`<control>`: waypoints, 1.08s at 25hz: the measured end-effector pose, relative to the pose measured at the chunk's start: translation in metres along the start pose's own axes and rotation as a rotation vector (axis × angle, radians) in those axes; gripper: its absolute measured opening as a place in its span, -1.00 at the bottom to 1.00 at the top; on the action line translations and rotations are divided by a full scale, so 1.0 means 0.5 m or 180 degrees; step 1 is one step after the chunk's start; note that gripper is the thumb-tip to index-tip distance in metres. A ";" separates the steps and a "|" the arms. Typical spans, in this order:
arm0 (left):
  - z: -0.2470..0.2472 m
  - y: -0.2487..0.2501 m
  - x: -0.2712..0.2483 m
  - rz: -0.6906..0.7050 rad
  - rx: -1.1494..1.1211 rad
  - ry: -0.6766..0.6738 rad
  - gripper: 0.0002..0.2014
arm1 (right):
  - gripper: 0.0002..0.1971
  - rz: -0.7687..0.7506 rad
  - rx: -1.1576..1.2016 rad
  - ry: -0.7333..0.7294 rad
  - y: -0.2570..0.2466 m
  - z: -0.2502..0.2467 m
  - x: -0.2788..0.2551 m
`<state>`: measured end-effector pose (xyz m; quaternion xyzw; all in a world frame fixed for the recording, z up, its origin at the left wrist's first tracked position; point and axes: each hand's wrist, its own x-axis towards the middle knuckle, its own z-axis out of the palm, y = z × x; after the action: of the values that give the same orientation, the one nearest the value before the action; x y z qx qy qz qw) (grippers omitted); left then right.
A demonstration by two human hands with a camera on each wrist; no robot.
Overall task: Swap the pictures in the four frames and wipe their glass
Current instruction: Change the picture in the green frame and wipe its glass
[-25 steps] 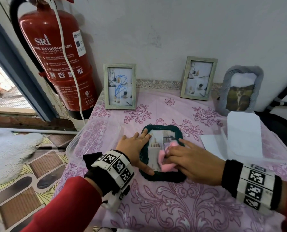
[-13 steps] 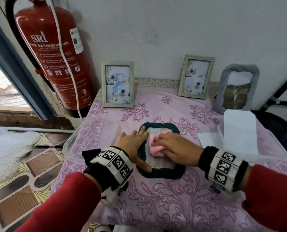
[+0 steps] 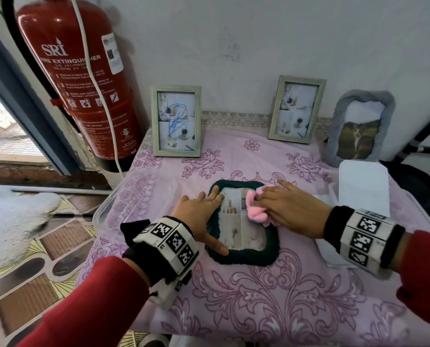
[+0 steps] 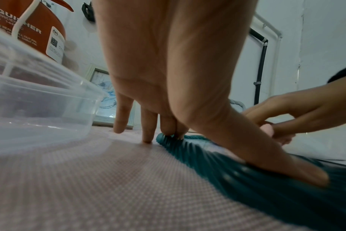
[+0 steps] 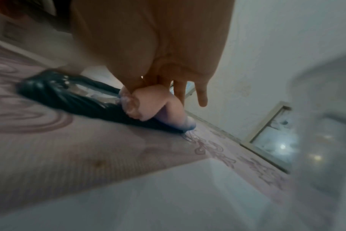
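Note:
A dark green fabric-wrapped frame [image 3: 244,256] lies flat, glass up, in the middle of the pink tablecloth. My left hand [image 3: 204,211] presses its left border with straight fingers, the thumb [image 4: 277,164] flat on the near-left edge. My right hand [image 3: 284,209] pinches a pink cloth [image 3: 255,206] against the glass near the far right corner. The right wrist view shows the cloth [image 5: 158,103] bunched under my thumb and fingers. Three more frames stand against the wall: a pale one with a blue scribble [image 3: 176,121], a second pale one [image 3: 296,108] and a grey fabric one [image 3: 361,126].
A clear plastic container [image 3: 133,194] sits just left of my left hand. A second container with a white lid [image 3: 363,186] and paper is at the right. A red fire extinguisher [image 3: 78,71] hangs beyond the table's left edge. The tablecloth's near part [image 3: 259,309] is bare.
My right hand has rubbed the pink cloth across the glass, from the near middle to the far left, then to the far right corner. The left hand has kept pressing the frame's left border.

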<state>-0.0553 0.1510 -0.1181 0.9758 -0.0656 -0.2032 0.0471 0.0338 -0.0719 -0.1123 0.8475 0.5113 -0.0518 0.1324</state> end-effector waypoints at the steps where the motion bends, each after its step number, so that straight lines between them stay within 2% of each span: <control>1: -0.001 0.001 0.001 0.0003 0.0024 0.0002 0.28 | -0.60 0.0013 0.0086 0.0048 -0.003 0.001 0.012; 6: -0.003 0.007 -0.001 -0.0018 0.0043 0.0021 0.28 | -0.65 0.0060 0.1187 0.0488 -0.060 -0.002 0.031; 9: -0.007 0.010 -0.004 -0.0045 0.0104 0.0003 0.27 | -0.66 -0.0143 0.1384 0.0501 -0.108 0.000 -0.002; 12: -0.010 0.009 -0.004 -0.0039 0.0169 -0.0014 0.27 | -0.71 -0.0348 0.0904 0.0570 -0.118 0.012 -0.055; 15: -0.009 0.007 -0.005 -0.0034 0.0147 -0.0017 0.27 | -0.78 -0.0334 0.0241 0.0746 -0.085 0.005 -0.077; 18: -0.009 0.008 -0.001 -0.0032 0.0117 -0.0019 0.27 | -0.70 -0.0132 -0.0156 0.0465 -0.046 -0.011 -0.045; 21: -0.010 0.008 0.001 -0.0027 0.0098 -0.0024 0.28 | -0.65 0.0102 0.0423 0.0226 -0.037 -0.006 0.002; 23: -0.011 0.011 0.002 -0.0027 0.0102 -0.0022 0.28 | -0.65 0.0121 0.0936 0.0409 -0.055 -0.003 0.012; 27: -0.013 0.013 -0.003 -0.0020 0.0182 -0.0023 0.27 | -0.65 -0.0142 0.1293 0.0520 -0.106 0.010 -0.019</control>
<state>-0.0550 0.1451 -0.1107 0.9762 -0.0685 -0.2049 0.0184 -0.0174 -0.0580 -0.1240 0.8466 0.5181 -0.0878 -0.0841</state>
